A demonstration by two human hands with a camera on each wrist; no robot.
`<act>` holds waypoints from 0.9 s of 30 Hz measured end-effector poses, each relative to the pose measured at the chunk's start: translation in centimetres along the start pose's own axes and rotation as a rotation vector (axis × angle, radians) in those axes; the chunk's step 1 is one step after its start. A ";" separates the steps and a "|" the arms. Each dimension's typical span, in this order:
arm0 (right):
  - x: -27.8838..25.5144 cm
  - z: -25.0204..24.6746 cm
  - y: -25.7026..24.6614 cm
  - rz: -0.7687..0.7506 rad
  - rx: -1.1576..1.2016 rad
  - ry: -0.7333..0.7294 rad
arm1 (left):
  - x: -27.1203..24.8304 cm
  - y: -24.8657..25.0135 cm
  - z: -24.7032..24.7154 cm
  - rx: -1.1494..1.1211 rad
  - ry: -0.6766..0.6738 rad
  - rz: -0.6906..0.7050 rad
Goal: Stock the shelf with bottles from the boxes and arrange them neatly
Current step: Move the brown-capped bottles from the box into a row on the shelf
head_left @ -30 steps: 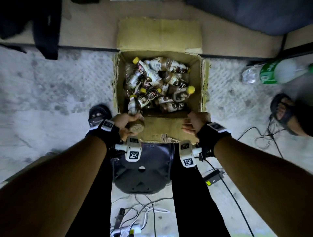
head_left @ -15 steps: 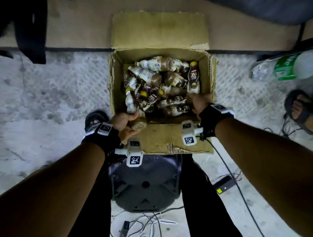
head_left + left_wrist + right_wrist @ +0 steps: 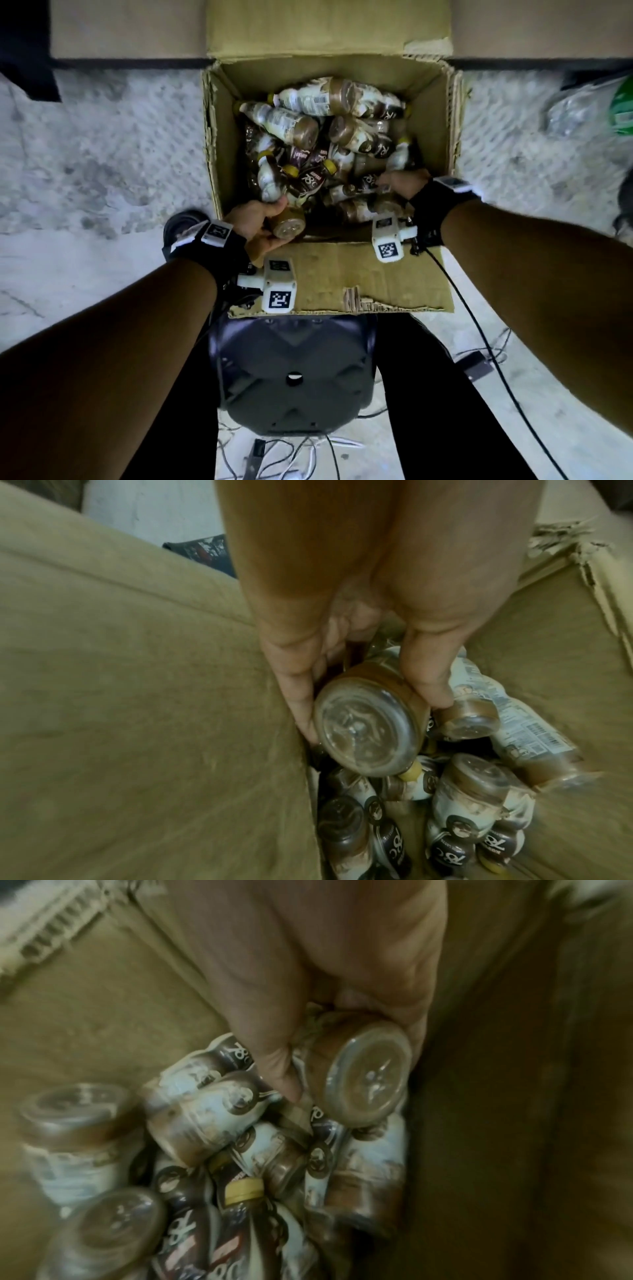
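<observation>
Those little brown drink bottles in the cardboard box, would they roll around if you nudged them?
Probably. The bottles are round and lie on their sides in a loose heap, so a nudge may shift several. They look full, so likely weighty for their size.

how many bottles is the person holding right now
2. The left hand grips one bottle by its base end at the box's near left corner; the right hand grips another bottle at the near right. More lie loose in the box.

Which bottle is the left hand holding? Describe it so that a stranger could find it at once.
Start at the open cardboard box on the floor and go to its near left corner. There the left hand holds a bottle. Unlike the loose pile, its round clear base faces the person.
</observation>
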State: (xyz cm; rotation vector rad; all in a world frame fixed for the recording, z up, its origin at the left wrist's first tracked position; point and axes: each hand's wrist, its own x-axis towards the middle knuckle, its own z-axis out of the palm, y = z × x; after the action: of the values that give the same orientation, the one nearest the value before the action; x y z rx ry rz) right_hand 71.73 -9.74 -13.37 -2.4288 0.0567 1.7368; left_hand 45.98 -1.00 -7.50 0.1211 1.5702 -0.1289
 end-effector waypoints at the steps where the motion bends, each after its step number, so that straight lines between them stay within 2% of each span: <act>1: -3.0 0.0 0.0 0.030 0.000 -0.026 | -1.0 0.2 0.1 0.022 0.005 -0.010; 2: -3.4 -0.1 0.9 0.039 0.048 -0.040 | -2.3 0.3 0.2 0.058 0.000 -0.023; 5: -9.5 -1.1 2.2 0.127 0.107 -0.210 | -6.1 0.8 0.4 0.170 -0.045 -0.058; 7: -13.2 -1.8 3.2 0.171 0.227 -0.315 | -9.0 1.0 0.4 0.224 -0.086 -0.065; 9: -16.4 -2.1 3.9 0.160 0.335 -0.354 | -11.8 1.3 0.4 0.299 -0.152 -0.042; 13: -22.8 -1.8 4.4 0.031 0.477 -0.309 | -17.8 1.3 -0.2 0.414 -0.293 -0.008; 15: -26.7 -1.6 4.0 0.002 0.566 -0.318 | -20.7 0.9 -0.8 0.428 -0.288 0.016; 19: -34.9 -1.8 2.4 -0.029 0.665 -0.430 | -27.8 0.2 -1.5 0.363 -0.317 0.066; 22: -41.2 -2.8 0.6 -0.106 0.617 -0.461 | -34.6 -0.3 -1.9 0.327 -0.372 0.101; 25: -47.6 -4.1 -1.5 -0.190 0.541 -0.346 | -41.0 -0.2 -1.9 0.251 -0.471 0.148; 27: -49.9 -4.6 -2.6 -0.285 0.499 -0.310 | -44.8 0.4 -2.0 0.211 -0.492 0.213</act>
State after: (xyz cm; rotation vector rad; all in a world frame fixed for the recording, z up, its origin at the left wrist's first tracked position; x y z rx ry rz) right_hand 60.04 -10.82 35.42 -1.7129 0.0894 1.6977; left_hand 44.21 -0.04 37.34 0.3911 1.0430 -0.1442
